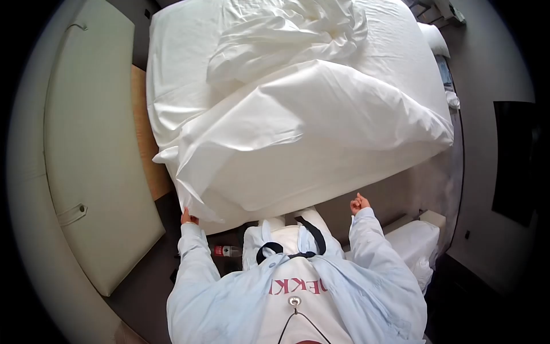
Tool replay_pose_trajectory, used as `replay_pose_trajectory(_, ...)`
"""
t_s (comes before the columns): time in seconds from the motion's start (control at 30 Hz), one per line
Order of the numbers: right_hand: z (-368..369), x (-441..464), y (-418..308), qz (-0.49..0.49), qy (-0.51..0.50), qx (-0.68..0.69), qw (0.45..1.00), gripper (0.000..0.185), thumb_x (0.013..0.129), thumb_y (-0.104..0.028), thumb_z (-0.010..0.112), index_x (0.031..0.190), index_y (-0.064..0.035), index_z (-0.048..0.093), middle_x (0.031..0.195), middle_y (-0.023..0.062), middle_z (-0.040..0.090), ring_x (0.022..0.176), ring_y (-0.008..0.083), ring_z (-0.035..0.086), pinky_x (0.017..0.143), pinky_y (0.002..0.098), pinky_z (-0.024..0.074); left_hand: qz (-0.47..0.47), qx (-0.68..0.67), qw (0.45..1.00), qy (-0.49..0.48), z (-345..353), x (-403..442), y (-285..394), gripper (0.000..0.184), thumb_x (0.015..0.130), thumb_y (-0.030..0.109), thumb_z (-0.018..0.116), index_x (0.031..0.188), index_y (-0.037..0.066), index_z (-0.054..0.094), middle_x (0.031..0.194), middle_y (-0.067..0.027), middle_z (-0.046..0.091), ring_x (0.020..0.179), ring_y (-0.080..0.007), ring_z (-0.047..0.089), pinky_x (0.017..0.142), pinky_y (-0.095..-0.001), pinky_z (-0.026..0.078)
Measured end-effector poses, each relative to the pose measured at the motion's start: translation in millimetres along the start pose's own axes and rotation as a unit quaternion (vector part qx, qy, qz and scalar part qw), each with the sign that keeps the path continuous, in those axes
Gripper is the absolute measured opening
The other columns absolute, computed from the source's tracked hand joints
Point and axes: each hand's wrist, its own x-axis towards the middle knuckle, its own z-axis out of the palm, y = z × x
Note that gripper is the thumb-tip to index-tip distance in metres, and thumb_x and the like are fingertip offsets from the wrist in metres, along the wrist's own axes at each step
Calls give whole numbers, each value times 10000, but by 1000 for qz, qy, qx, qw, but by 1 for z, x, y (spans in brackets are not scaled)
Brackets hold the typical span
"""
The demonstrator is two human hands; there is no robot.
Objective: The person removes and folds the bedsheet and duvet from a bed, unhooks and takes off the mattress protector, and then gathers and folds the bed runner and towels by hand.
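Note:
A bed with a white sheet (275, 178) spreads out before me, the sheet billowed up in a raised fold along the near side. My left hand (188, 217) is closed on the sheet's near left corner. On the right, my right hand (359, 203) is held apart from the sheet with its fingers curled; whether anything small is in them cannot be made out. Farther back on the mattress lies a crumpled heap of white bedding (286, 34).
A padded, pale green headboard (97, 143) runs along the left. On the floor near my left arm lies a bottle with a red label (227, 251). White bundled bedding (409, 246) lies at the lower right. A black screen (514, 160) hangs on the right wall.

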Motion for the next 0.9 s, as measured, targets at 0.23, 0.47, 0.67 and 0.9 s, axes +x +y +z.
replay_pose_trajectory(0.23,48,67,-16,-140,34,103,984,74,808,-106,545,806,-42,509,756,103,547,713,244,537,695,380,485,-87,15,989,115,78,-59,-31,578,671,491,661,1077,113,501,1054,-32,529,973,-167,502,834,-367,416)
replay_pose_trajectory(0.47,119,84,-8,-107,141,28,984,572,699,-354,702,1157,-160,418,1159,85,383,993,239,452,809,447,453,-85,202,946,237,137,-46,-76,795,640,543,660,1266,175,336,1237,-45,410,1196,-224,307,955,-504,233)
replay_pose_trajectory(0.67,109,99,-61,-103,-8,-40,994,331,857,-280,484,1109,-65,497,1104,109,549,1030,279,515,895,455,415,-57,100,975,188,89,-10,-51,372,805,379,553,1090,142,523,994,-70,578,897,-220,565,737,-385,483)
replay_pose_trajectory(0.9,336,9,-237,-535,-58,-633,557,423,776,-232,524,1134,-9,487,956,153,577,870,292,559,763,344,453,-17,-15,985,-170,177,-50,150,276,800,342,535,922,98,581,851,-44,612,749,-182,595,648,-328,509)
